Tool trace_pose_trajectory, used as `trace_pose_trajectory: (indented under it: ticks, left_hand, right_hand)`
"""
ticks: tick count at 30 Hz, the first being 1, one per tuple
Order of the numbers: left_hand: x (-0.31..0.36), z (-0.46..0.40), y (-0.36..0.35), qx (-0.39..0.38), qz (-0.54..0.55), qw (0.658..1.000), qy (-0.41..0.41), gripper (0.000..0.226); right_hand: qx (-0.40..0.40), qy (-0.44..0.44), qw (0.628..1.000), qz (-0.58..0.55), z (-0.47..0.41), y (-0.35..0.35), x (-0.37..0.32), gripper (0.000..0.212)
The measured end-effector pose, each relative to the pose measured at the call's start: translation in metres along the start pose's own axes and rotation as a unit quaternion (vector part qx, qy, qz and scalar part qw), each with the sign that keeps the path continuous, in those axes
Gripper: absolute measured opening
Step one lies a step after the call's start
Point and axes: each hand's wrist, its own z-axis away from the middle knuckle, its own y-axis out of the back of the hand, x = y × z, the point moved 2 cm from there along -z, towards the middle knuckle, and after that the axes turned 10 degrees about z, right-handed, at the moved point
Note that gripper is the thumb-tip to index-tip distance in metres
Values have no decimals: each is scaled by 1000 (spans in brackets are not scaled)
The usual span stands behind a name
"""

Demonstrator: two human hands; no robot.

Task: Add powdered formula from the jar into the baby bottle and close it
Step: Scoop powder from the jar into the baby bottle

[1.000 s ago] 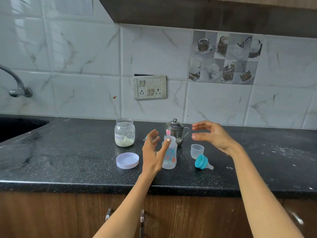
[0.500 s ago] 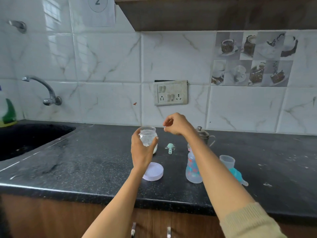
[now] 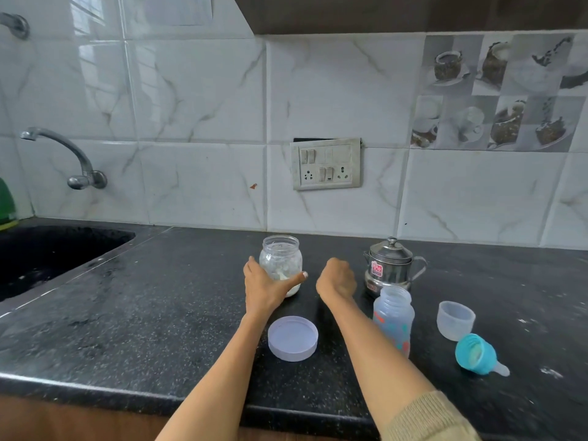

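Note:
A clear glass jar (image 3: 280,254) with a little white powder at the bottom stands open on the black counter (image 3: 159,313). My left hand (image 3: 264,289) is wrapped around its lower half. Its pale round lid (image 3: 292,338) lies flat in front of it. My right hand (image 3: 335,281) is down on the counter just right of the jar with its fingers curled away from me. What is under them is hidden. The baby bottle (image 3: 394,316) stands open and upright to the right of my right forearm. Its teal nipple ring (image 3: 475,354) lies on its side further right.
A small steel pot with a lid (image 3: 389,265) stands right behind the bottle. A clear plastic cap (image 3: 455,319) sits mouth up beside the nipple ring. The black sink (image 3: 47,249) and a tap (image 3: 63,154) are at the far left. The counter's front edge is near me.
My left hand has slid lower on the jar. My right hand dropped from above onto the counter where a small teal scoop lay; that scoop is now out of sight.

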Motion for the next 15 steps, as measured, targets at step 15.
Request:
trace_pose_trajectory:
  ticks: [15]
  left_hand:
    - [-11,-7,-5,18,3,999,-36,94]
  right_hand:
    - [19,40,991,123,-3,-4,-2,28]
